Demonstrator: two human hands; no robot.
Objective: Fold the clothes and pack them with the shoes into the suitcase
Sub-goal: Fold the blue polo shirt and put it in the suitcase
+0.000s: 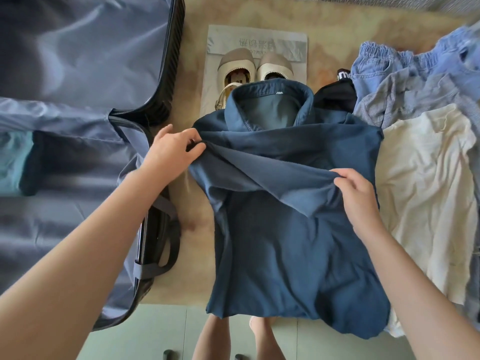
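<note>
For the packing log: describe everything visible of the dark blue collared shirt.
The dark blue shirt is soft, matte fabric with a raised collar, lying flat on the beige surface, collar away from the person. One sleeve is folded across the chest. The left-hand grip pinches the fold at its left edge; the right-hand grip pinches the sleeve's end. Its collar covers the shoes' heels; its right side overlaps the cream garment.

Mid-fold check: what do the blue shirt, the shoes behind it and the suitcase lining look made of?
Blue shirt: probably soft cotton-type cloth, matte; it drapes in loose folds without shine. Shoes: seemingly smooth leather or imitation, cream with taupe toe caps, faint sheen. Suitcase lining: thin synthetic, likely nylon or polyester; glossy highlights run along its creases.
</note>
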